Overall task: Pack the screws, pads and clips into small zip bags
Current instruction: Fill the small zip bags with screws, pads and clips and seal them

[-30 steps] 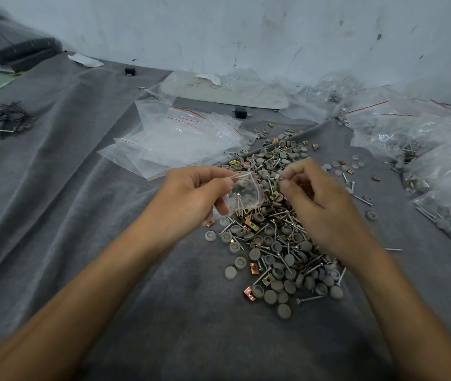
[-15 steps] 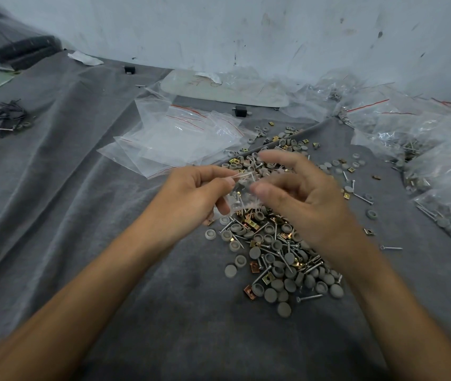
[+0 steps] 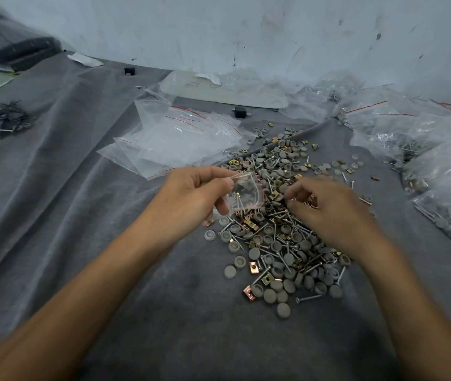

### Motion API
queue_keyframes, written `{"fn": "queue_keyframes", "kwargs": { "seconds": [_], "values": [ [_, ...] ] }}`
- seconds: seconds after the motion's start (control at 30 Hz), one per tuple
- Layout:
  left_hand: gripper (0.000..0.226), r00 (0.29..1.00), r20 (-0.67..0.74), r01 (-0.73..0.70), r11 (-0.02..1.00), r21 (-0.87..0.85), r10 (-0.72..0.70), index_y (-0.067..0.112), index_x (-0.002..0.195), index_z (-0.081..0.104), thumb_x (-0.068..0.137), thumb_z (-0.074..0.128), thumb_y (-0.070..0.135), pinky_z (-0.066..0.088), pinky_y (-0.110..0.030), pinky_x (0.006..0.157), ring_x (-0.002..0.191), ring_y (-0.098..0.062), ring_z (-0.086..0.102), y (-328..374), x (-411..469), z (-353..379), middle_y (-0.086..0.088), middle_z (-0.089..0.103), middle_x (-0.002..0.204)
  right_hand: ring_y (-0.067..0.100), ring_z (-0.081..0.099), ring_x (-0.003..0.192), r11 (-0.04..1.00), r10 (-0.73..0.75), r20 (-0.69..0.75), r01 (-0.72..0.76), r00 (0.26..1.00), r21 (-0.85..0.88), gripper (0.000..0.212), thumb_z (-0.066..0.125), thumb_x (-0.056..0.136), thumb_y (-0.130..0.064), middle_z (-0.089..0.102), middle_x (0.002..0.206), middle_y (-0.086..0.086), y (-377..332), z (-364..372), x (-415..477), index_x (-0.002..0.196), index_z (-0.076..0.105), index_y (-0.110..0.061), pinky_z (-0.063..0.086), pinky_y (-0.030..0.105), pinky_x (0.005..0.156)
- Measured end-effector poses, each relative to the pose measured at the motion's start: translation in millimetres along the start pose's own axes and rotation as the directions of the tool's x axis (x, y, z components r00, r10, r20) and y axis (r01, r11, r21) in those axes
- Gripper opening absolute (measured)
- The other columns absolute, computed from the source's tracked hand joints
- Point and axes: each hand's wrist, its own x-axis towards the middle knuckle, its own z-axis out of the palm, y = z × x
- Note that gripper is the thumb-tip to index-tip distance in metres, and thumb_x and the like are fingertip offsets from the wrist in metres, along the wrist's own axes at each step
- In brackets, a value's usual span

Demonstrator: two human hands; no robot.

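My left hand (image 3: 191, 196) pinches a small clear zip bag (image 3: 242, 195) by its rim. The bag's mouth faces right, and a few screws and grey pads show inside. It hangs just over the left edge of a loose pile (image 3: 273, 243) of grey round pads, silver screws and brass or copper clips on the grey cloth. My right hand (image 3: 328, 210) is blurred, to the right of the bag. Its fingers curl down onto the pile. Whether it holds a piece I cannot tell.
A stack of empty zip bags (image 3: 175, 141) with red seal lines lies behind my left hand. Filled bags (image 3: 444, 171) heap along the right side. A white board (image 3: 227, 89) lies by the wall, and black ties (image 3: 7, 119) lie far left.
My right hand has left the bag's mouth and dropped to the right, down onto the pile. My left hand keeps the bag in about the same place.
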Motion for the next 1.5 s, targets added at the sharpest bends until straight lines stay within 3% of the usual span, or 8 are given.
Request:
{"fn": "queue_keyframes", "kwargs": {
  "seconds": [0.23, 0.63, 0.87, 1.03, 1.2, 1.33, 1.43, 1.5],
  "values": [
    [0.018, 1.000, -0.003, 0.003, 1.000, -0.006, -0.003, 0.024, 0.103, 0.076, 0.100, 0.059, 0.019, 0.041, -0.015, 0.046, 0.048, -0.005, 0.051, 1, 0, 0, -0.001, 0.068, 0.063, 0.022, 0.044, 0.123, 0.947, 0.122, 0.211, -0.051, 0.970, -0.317, 0.030, 0.062, 0.094, -0.039, 0.052, 0.121, -0.005, -8, 7, -1, 0.123, 0.059, -0.042, 0.032, 0.044, 0.110],
    [0.018, 1.000, -0.010, 0.011, 1.000, -0.003, -0.011, 0.023, 0.105, 0.075, 0.100, 0.059, 0.019, 0.042, -0.016, 0.047, 0.048, -0.005, 0.051, 2, 0, 1, -0.001, 0.067, 0.061, 0.022, 0.051, 0.111, 0.949, 0.036, 0.106, -0.001, 0.994, -0.317, 0.014, 0.058, 0.099, -0.035, 0.055, 0.107, -0.005, -1, 13, 1, 0.110, 0.067, -0.035, 0.041, 0.039, 0.094],
    [0.018, 1.000, -0.007, -0.002, 1.000, -0.011, 0.002, 0.023, 0.104, 0.076, 0.100, 0.059, 0.019, 0.042, -0.016, 0.047, 0.049, -0.007, 0.049, 1, 0, 1, -0.001, 0.066, 0.061, 0.003, 0.059, 0.066, 0.965, 0.007, -0.141, 0.030, 0.990, 0.261, 0.010, 0.067, 0.092, -0.024, 0.067, 0.078, -0.013, -7, 9, 0, 0.091, 0.071, -0.034, 0.044, 0.015, 0.056],
    [0.018, 1.000, -0.005, -0.006, 1.000, -0.007, 0.006, 0.024, 0.102, 0.076, 0.100, 0.059, 0.019, 0.042, -0.016, 0.047, 0.049, -0.007, 0.050, 1, 0, 2, -0.002, 0.067, 0.061, 0.005, 0.067, 0.076, 0.770, 0.010, -0.173, 0.102, 0.985, 0.629, 0.016, 0.073, 0.091, -0.010, 0.074, 0.085, -0.005, -26, 7, -2, 0.091, 0.072, -0.026, 0.052, 0.017, 0.065],
    [0.019, 1.000, -0.005, -0.009, 1.000, 0.014, 0.009, 0.026, 0.101, 0.075, 0.100, 0.058, 0.018, 0.041, -0.017, 0.046, 0.048, -0.008, 0.049, 1, 0, 4, -0.002, 0.067, 0.060, 0.011, 0.071, 0.082, 0.611, -0.085, -0.058, 0.098, 0.995, 0.785, 0.016, 0.074, 0.090, -0.021, 0.078, 0.095, -0.001, -40, 11, -8, 0.101, 0.069, -0.032, 0.053, 0.018, 0.071],
    [0.018, 0.999, -0.021, -0.040, 0.997, 0.060, 0.042, 0.029, 0.100, 0.075, 0.100, 0.059, 0.021, 0.042, -0.024, 0.050, 0.053, -0.015, 0.049, 1, -2, 4, -0.001, 0.067, 0.060, 0.021, 0.062, 0.084, 0.801, -0.148, -0.113, 0.186, 0.982, 0.569, 0.032, 0.062, 0.094, -0.006, 0.072, 0.108, -0.006, -39, 14, -8, 0.109, 0.066, -0.034, 0.048, 0.017, 0.069],
    [0.014, 0.993, -0.007, -0.116, 0.980, 0.164, 0.118, 0.034, 0.103, 0.074, 0.098, 0.061, 0.032, 0.041, -0.021, 0.053, 0.056, -0.012, 0.055, 1, -5, 4, 0.000, 0.068, 0.061, 0.011, 0.040, 0.116, 0.962, -0.241, -0.064, 0.247, 0.968, 0.119, 0.052, 0.059, 0.085, 0.007, 0.045, 0.136, -0.008, -38, 19, -9, 0.111, 0.071, -0.037, 0.031, 0.013, 0.093],
    [0.028, 0.982, 0.010, -0.183, 0.931, 0.315, 0.190, 0.036, 0.114, 0.070, 0.092, 0.061, 0.051, 0.042, -0.019, 0.055, 0.056, -0.002, 0.057, 1, -7, 4, 0.006, 0.067, 0.064, 0.014, 0.035, 0.128, 0.965, -0.259, -0.012, 0.260, 0.966, 0.033, 0.045, 0.063, 0.090, 0.000, 0.040, 0.149, -0.007, -37, 23, -9, 0.120, 0.070, -0.032, 0.027, 0.019, 0.101]
  ]
}}
